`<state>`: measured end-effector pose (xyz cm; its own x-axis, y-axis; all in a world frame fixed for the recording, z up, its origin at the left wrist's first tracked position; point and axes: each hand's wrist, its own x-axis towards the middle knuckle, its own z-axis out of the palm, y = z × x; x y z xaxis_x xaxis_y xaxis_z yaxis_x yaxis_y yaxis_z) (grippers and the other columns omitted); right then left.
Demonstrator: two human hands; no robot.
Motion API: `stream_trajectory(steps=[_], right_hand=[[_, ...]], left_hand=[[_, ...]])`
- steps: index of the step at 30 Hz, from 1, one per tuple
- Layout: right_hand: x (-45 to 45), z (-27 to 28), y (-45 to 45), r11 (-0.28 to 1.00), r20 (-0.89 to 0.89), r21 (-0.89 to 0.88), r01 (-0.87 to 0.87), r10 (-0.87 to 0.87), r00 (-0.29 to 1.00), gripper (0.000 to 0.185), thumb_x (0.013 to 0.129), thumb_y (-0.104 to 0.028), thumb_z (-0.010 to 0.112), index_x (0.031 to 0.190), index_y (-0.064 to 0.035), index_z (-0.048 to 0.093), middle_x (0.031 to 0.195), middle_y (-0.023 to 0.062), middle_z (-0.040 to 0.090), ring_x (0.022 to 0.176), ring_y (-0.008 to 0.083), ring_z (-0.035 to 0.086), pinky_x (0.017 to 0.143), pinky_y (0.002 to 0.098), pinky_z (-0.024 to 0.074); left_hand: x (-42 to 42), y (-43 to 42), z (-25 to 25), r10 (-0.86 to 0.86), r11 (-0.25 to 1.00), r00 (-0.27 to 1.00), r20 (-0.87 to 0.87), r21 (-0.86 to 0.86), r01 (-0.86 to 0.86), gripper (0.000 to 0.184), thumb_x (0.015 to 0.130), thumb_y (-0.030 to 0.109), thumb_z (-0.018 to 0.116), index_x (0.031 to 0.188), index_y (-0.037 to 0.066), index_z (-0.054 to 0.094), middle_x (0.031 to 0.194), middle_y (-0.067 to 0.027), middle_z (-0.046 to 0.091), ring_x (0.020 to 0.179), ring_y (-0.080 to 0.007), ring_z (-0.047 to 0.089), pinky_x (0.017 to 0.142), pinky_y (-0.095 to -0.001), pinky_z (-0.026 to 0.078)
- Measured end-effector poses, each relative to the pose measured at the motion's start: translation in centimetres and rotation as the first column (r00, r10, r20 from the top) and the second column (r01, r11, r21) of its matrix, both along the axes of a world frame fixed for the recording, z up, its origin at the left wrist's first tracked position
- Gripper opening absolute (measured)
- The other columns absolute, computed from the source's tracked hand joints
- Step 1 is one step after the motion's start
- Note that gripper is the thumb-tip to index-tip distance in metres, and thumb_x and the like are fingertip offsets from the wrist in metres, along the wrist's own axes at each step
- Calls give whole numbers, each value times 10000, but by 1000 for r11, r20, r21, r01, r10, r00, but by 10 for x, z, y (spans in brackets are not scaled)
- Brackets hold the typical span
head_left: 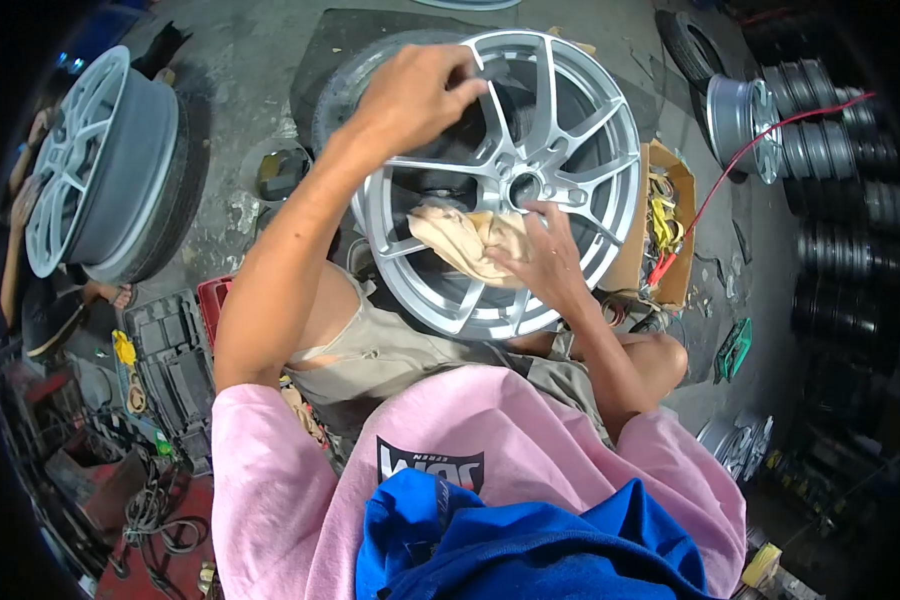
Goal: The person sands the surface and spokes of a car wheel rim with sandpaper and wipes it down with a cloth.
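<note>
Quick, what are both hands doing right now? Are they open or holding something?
Left hand: curled at the silver wheel; whether it's gripping cannot be told.
Right hand: closed, holding the cream cloth over the wheel.

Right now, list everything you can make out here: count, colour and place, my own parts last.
Near wheel rim: 1, silver, in front of you
Cloth: 1, cream, against near wheel rim
Left wheel rim: 1, silver, far left
Left tyre: 1, black, next to left wheel rim
Co-worker's hands: 2, bare, at left wheel rim
Stacked rims: several, silver and dark, far right
Cardboard box: 1, brown, right of near wheel rim
Hose: 1, red, running to cardboard box
Tool case: 1, grey, lower left
Other clutter: uncounted, mixed, partly too dim
Shirt: 1, pink, on you
Left hand: 1, bare, at near wheel rim's upper left
Right hand: 1, bare, holding cloth
</note>
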<state>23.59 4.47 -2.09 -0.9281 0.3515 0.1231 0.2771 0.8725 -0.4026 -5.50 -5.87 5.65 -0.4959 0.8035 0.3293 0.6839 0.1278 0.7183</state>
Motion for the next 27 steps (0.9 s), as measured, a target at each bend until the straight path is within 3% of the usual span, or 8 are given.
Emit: stream_trajectory(steps=[2,3,6,9,15,17,20,27], right_hand=[[15,-2,17,998,-42,-65,-1,-1,999,467,903,-339,854,1155,11,675,1146,168,629,1058,298,626,945,402,520],[25,0,28,694,56,-684,225,-257,965,306,963,-295,802,1073,-22,717,1053,126,658,954,218,652,868,377,537],[40,53,91,814,40,-368,449,-469,882,399,1066,-408,632,1121,-30,747,1015,63,743,833,156,668,785,326,534],[1,108,93,514,-274,-795,322,-779,564,466,1069,-423,634,1195,20,702,1086,111,729,896,201,696,853,363,565],[-73,5,53,892,8,-255,373,-384,923,832,981,-382,757,1498,142,369,1504,307,478,1417,425,464,1218,485,323],[-85,-28,5,951,-346,-229,207,-278,896,672,1000,-375,738,1416,78,467,1389,314,574,1297,445,569,1101,507,419],[-104,-2,9,809,-234,-526,263,-435,870,502,1074,-370,623,1342,47,540,1275,313,648,1190,444,645,1012,496,481],[-202,34,65,961,-208,-133,241,-265,942,599,1060,-521,591,1273,39,599,1201,331,692,1158,513,652,977,506,505]], left_hand=[[-21,-6,-2,71,997,995,-77,28,-69,320,954,298,762,938,-13,690,769,-164,688,681,-300,624,697,-420,509],[-30,-7,-3,101,995,995,-13,-18,-101,299,927,327,759,941,30,733,823,-196,727,812,-410,704,775,-484,538],[-46,-14,-1,152,987,988,26,-50,-151,304,930,331,753,935,28,734,815,-188,728,811,-395,711,774,-480,540],[-49,-12,-5,135,991,991,-27,32,-134,365,966,329,764,901,-21,683,713,-138,672,637,-240,616,676,-396,511],[-41,-6,-8,126,992,991,-42,27,-125,355,952,333,763,926,-13,684,732,-150,669,649,-273,609,688,-416,511],[-42,-11,-7,116,993,993,-12,5,-116,360,951,338,755,938,-15,684,742,-155,667,663,-281,611,696,-416,510],[-43,-16,-8,121,993,991,-58,16,-120,350,951,328,752,933,-14,677,719,-156,647,655,-285,598,690,-419,501],[-43,-6,-7,107,994,991,-76,11,-106,355,956,325,740,918,-20,664,699,-179,637,650,-326,598,675,-442,481]])
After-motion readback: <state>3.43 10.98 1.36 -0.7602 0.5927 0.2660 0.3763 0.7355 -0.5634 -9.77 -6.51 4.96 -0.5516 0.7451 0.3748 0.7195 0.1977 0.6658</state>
